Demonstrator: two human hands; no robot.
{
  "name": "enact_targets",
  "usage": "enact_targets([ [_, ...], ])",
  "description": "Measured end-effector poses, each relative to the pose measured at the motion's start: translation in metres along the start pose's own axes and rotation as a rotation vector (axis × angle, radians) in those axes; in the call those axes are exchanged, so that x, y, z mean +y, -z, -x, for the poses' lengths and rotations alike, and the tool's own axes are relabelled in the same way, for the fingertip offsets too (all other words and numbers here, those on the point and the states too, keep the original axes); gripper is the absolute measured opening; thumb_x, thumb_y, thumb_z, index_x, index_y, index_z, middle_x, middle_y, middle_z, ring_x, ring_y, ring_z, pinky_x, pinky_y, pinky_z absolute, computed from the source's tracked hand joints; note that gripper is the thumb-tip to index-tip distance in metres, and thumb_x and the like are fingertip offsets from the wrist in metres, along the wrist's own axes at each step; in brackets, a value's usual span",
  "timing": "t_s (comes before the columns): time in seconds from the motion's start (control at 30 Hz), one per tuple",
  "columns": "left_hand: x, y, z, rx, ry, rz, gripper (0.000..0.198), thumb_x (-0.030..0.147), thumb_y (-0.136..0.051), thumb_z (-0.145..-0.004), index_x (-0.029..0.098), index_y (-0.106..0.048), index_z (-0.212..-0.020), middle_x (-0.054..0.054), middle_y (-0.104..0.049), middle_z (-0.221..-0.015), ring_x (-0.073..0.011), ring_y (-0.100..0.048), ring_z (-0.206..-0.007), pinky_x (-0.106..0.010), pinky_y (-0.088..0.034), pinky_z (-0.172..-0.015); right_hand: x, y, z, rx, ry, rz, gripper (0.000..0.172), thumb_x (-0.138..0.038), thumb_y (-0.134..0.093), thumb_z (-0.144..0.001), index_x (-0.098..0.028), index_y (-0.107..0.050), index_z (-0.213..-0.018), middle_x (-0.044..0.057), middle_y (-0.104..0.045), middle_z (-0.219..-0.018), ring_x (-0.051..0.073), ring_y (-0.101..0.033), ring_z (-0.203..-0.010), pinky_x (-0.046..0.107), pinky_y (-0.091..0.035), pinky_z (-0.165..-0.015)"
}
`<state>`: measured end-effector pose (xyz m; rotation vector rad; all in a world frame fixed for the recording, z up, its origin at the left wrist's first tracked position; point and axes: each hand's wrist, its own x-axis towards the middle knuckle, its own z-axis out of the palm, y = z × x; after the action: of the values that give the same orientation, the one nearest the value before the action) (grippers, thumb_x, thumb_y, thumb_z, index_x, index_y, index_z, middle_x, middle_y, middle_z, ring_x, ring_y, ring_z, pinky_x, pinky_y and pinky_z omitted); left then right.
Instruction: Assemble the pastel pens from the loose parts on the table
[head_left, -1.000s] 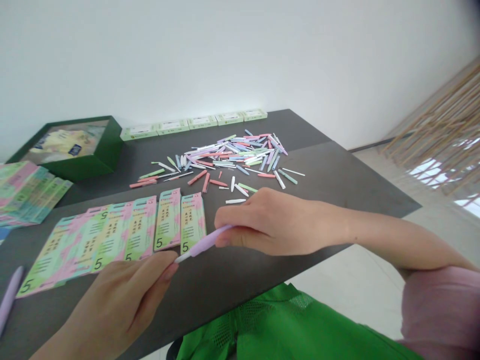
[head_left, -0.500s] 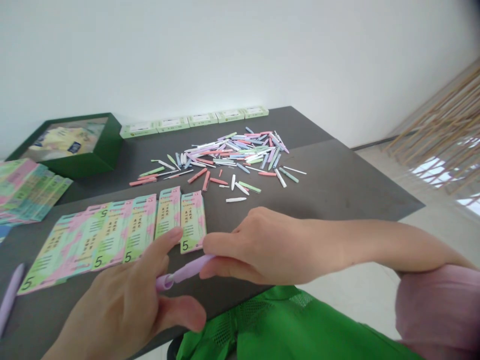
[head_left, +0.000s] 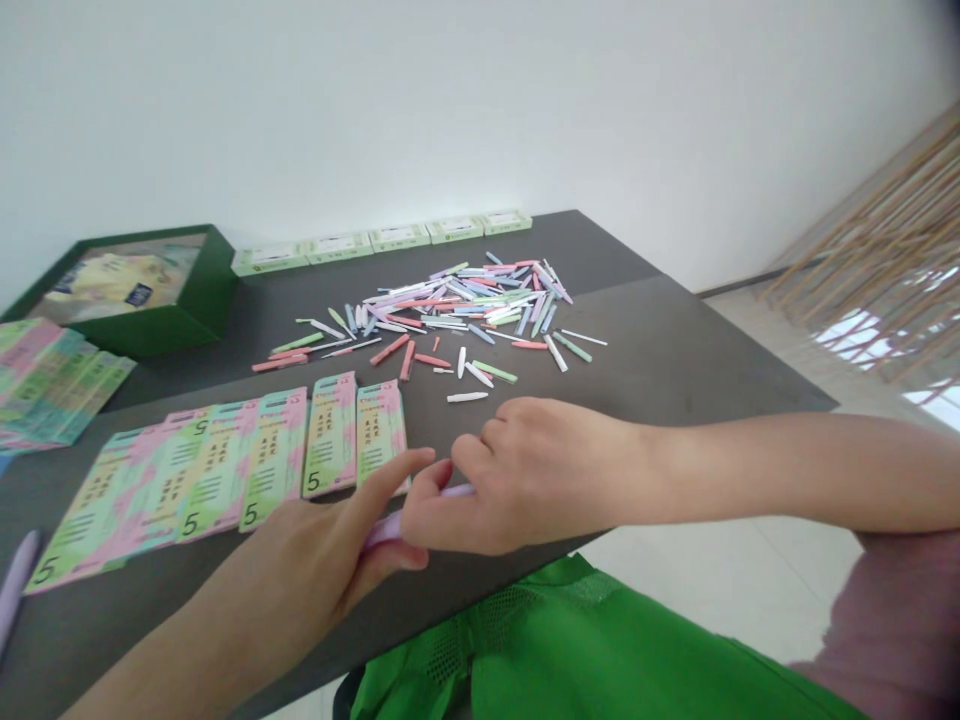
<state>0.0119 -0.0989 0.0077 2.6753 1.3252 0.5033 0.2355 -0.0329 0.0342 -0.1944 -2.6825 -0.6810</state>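
1. Pastel sticks (head_left: 465, 305) in pink, lilac, blue, green and white are heaped loosely across the middle of the dark tabletop (head_left: 660, 370), and a few strays are scattered toward the near side. Most of the loose pieces are left there, with no order visible among them.
2. Printed cards (head_left: 274, 455) in pink and green, each marked with a 5, are laid out in a row near the table's front edge. The cards further left are overlapped, while the two at the right end are set just beside one another. A fanned stack of cards (head_left: 52, 385) is left at the far left.
3. Pale green boxes (head_left: 375, 238) are lined up along the far edge, and a dark green box (head_left: 127, 290) with something yellow inside is placed near the far left corner.
4. A lilac stick (head_left: 390, 528) is held low between the hands, just in front of the rightmost card, and is partly hidden by the fingers. It is closed in by the curled fingers of the right hand (head_left: 532, 475). The left hand (head_left: 292, 560) is spread, with the stick's end between thumb and forefinger, but whether it is gripped there cannot be told.
5. A second lilac stick (head_left: 11, 590) is left lying at the table's left edge.
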Motion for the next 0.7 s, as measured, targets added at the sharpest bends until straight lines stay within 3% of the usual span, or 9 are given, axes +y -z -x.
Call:
enact_targets([
  [0.1,0.002,-0.004,-0.011,0.114,-0.192,-0.148,0.028,0.031,-0.020,-0.103,0.024,-0.048,-0.103,0.008,-0.068,-0.059,-0.0131,-0.062,-0.040,-0.023,-0.041,-0.038,0.001,0.011,-0.005,-0.154,-0.040,-0.182,0.017,-0.022,-0.031,-0.101,-0.017,-0.046,-0.095,-0.006,-0.048,-0.052,0.011,-0.036,-0.040,0.031,-0.009,-0.041],
  [0.2,0.006,-0.002,-0.012,0.137,-0.184,-0.199,0.029,0.028,-0.019,-0.103,0.026,-0.043,-0.086,0.010,-0.059,-0.051,-0.0116,-0.053,-0.032,-0.024,-0.036,-0.035,0.002,0.019,-0.008,-0.323,-0.114,-0.450,0.024,-0.037,-0.036,-0.103,-0.017,-0.049,-0.102,-0.005,-0.055,-0.058,0.010,-0.038,-0.041,0.028,-0.012,-0.039],
  [0.27,0.006,0.000,-0.008,0.127,-0.150,-0.195,0.030,0.029,-0.018,-0.103,0.025,-0.044,-0.087,0.011,-0.057,-0.050,-0.0104,-0.052,-0.031,-0.023,-0.036,-0.034,0.004,0.019,-0.005,-0.346,-0.193,-0.583,0.032,-0.046,-0.037,-0.101,-0.018,-0.050,-0.109,-0.005,-0.059,-0.063,0.009,-0.044,-0.043,0.024,-0.018,-0.039],
  [0.33,0.004,0.002,-0.003,0.115,-0.124,-0.186,0.031,0.030,-0.018,-0.103,0.026,-0.043,-0.085,0.012,-0.055,-0.049,-0.0099,-0.052,-0.031,-0.022,-0.036,-0.034,0.004,0.015,-0.001,-0.226,-0.257,-0.537,0.037,-0.051,-0.038,-0.100,-0.020,-0.049,-0.116,-0.004,-0.062,-0.068,0.010,-0.052,-0.049,0.023,-0.024,-0.041],
  [0.4,0.001,0.003,0.002,0.107,-0.114,-0.214,0.031,0.031,-0.019,-0.103,0.026,-0.042,-0.083,0.011,-0.057,-0.049,-0.0106,-0.054,-0.032,-0.023,-0.036,-0.033,0.003,0.009,0.004,-0.009,-0.265,-0.366,0.038,-0.050,-0.041,-0.099,-0.020,-0.050,-0.121,0.000,-0.067,-0.079,0.011,-0.059,-0.057,0.023,-0.031,-0.043],
  [0.5,-0.004,0.006,0.006,0.086,-0.130,-0.286,0.030,0.032,-0.020,-0.103,0.026,-0.043,-0.085,0.010,-0.060,-0.052,-0.0123,-0.058,-0.035,-0.025,-0.037,-0.033,0.001,0.001,0.008,0.205,-0.177,-0.205,0.025,-0.038,-0.046,-0.099,-0.017,-0.057,-0.109,0.006,-0.072,-0.097,0.012,-0.063,-0.068,0.024,-0.042,-0.051],
  [0.6,-0.005,0.009,0.007,0.070,-0.141,-0.328,0.030,0.034,-0.022,-0.103,0.026,-0.045,-0.086,0.010,-0.057,-0.049,-0.0135,-0.056,-0.033,-0.027,-0.035,-0.032,-0.001,-0.005,0.007,0.194,-0.081,-0.187,0.016,-0.021,-0.047,-0.097,-0.012,-0.060,-0.095,0.006,-0.072,-0.084,0.010,-0.061,-0.063,0.024,-0.046,-0.055],
  [0.7,-0.002,0.010,0.009,0.061,-0.121,-0.339,0.030,0.037,-0.022,-0.102,0.027,-0.049,-0.094,0.008,-0.065,-0.056,-0.0155,-0.058,-0.035,-0.030,-0.036,-0.034,-0.005,-0.004,0.006,0.153,-0.053,-0.208,0.013,-0.014,-0.045,-0.094,-0.012,-0.057,-0.093,-0.003,-0.058,-0.060,0.011,-0.054,-0.051,0.026,-0.040,-0.046],
])
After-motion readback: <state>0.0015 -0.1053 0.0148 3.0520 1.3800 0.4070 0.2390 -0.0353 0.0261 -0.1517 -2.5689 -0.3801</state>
